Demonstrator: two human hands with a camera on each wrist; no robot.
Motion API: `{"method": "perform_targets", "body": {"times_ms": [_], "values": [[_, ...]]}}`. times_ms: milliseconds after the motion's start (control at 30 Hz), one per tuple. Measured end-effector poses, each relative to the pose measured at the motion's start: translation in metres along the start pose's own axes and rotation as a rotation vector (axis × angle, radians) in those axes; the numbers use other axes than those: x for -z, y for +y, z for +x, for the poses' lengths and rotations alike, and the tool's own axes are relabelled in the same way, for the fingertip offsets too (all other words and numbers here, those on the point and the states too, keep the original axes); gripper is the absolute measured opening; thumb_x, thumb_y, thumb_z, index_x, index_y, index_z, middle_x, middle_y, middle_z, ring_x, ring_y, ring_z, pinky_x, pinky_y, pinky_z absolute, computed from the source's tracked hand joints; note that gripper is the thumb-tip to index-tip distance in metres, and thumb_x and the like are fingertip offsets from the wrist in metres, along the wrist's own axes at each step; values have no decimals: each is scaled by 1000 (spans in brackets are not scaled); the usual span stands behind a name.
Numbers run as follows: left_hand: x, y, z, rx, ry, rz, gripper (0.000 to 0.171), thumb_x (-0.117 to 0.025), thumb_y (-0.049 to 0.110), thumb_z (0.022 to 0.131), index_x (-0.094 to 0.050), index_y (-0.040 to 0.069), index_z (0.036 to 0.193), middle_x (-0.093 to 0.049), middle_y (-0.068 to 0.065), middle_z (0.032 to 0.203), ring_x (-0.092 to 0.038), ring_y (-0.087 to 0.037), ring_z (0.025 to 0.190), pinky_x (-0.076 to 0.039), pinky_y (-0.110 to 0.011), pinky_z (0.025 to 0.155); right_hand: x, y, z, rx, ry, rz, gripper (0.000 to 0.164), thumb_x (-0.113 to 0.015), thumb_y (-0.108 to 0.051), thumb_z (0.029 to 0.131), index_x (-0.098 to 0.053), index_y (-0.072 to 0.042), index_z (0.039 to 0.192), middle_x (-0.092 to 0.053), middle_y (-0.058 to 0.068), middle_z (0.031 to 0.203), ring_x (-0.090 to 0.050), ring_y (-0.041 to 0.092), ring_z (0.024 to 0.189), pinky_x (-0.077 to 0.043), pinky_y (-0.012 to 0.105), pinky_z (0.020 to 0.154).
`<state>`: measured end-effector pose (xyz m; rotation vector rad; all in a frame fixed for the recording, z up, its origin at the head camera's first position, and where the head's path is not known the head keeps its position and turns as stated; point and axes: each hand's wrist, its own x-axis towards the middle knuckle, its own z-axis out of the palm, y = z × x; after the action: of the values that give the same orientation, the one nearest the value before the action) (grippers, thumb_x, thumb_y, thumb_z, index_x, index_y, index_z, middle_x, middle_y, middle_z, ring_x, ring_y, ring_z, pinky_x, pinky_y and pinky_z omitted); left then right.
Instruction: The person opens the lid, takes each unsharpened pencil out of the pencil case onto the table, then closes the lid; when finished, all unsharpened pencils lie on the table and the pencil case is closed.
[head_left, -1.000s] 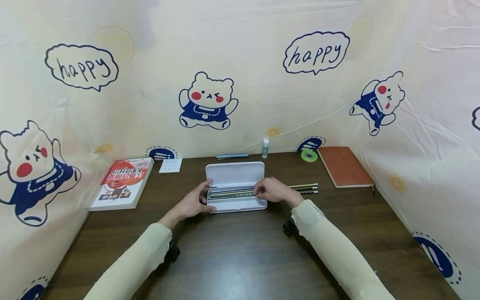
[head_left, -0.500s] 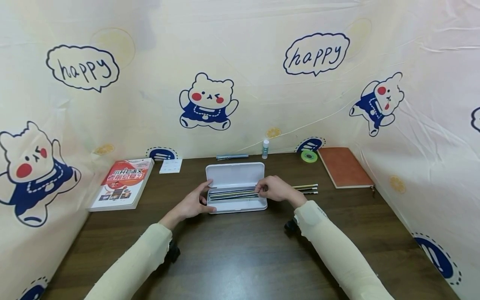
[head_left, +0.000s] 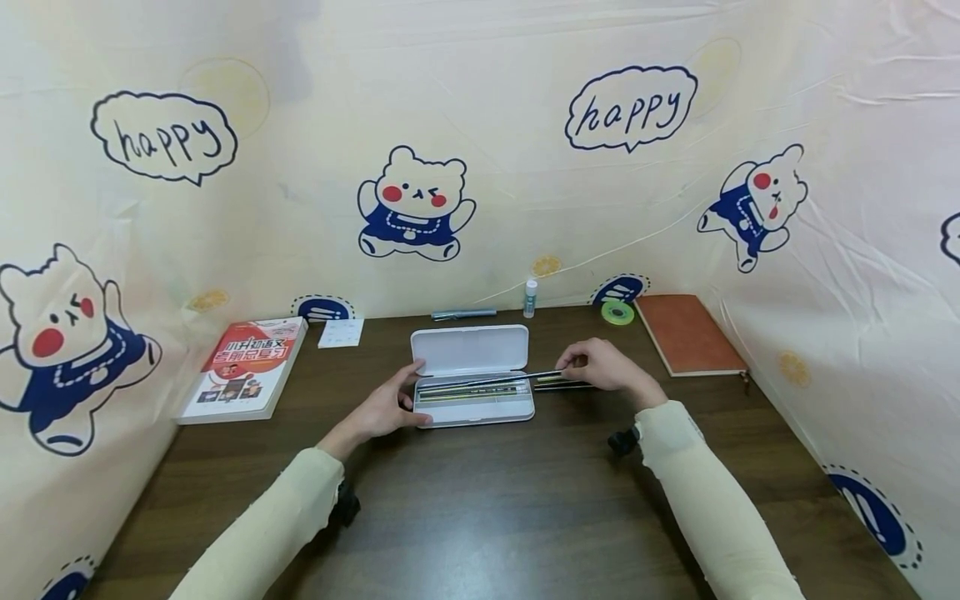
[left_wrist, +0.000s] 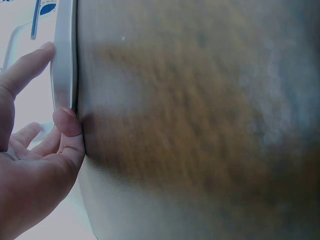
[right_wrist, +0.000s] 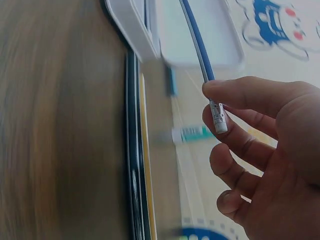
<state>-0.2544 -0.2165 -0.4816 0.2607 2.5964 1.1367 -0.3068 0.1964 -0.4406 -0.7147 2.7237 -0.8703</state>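
The pencil (right_wrist: pixel 196 40) in play slants over the open pencil case (head_left: pixel 476 413), its white-capped end raised off to the right and its far end down at the tray; whether that end touches the tray floor I cannot tell. The right hand (head_left: pixel 606 364) pinches it between thumb and fingers, just short of the cap. The step in hand looks to be handling this one pencil across the case's right end; the next move seems to call for a light pinch and a lengthwise path, so it clears the end wall without disturbing the pencils in the tray (head_left: pixel 480 392). The left hand (head_left: pixel 384 408) holds the case's left end between thumb and fingers, which should steady it. Beyond the right end, loose pencils (right_wrist: pixel 136 160) lie on the table (head_left: pixel 480 517). Behind are a blue pen (head_left: pixel 463 314), a standing glue stick (head_left: pixel 530 300) and, farther right, a brown notebook (head_left: pixel 690 333).
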Motion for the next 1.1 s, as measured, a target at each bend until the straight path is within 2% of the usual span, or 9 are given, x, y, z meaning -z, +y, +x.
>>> {"method": "perform_targets", "body": {"times_ms": [133,333,533,867,1100], "values": [[0,0,0,0,-1,-8,102,-85,29,80,-20,27,159,-46,-13,148,-52,-21,95,-43,-31,79,11,17,-14,-34,30,12,11,-69,-15,93,-76,-13,101,-74,1,98,-60,18,89,-49,35,81],[1,1,0,2,-5,-13,102,-84,27,81,-20,27,159,-46,-13,148,-52,-21,95,-43,-31,78,22,44,-34,-73,58,31,11,-70,-15,92,-76,-10,100,-74,1,92,-58,16,81,-48,31,71],[2,2,-1,-7,-6,-4,102,-85,28,81,-20,26,159,-46,-14,148,-53,-21,95,-43,-31,79,25,65,-53,-105,64,1,11,-71,-15,92,-76,-10,99,-74,2,92,-59,14,82,-48,31,74],[2,1,-1,-18,-3,-5,103,-85,28,80,-20,24,160,-48,-13,146,-53,-20,94,-43,-31,79,21,82,-66,-180,18,1,7,-71,-16,92,-77,-15,96,-75,1,96,-60,15,84,-48,33,78],[1,2,-1,-23,2,7,103,-85,28,80,-20,23,160,-49,-14,146,-53,-20,94,-42,-32,80,18,84,-64,-186,46,-22,6,-73,-14,89,-78,-14,93,-76,1,94,-61,14,85,-48,35,80]]}}
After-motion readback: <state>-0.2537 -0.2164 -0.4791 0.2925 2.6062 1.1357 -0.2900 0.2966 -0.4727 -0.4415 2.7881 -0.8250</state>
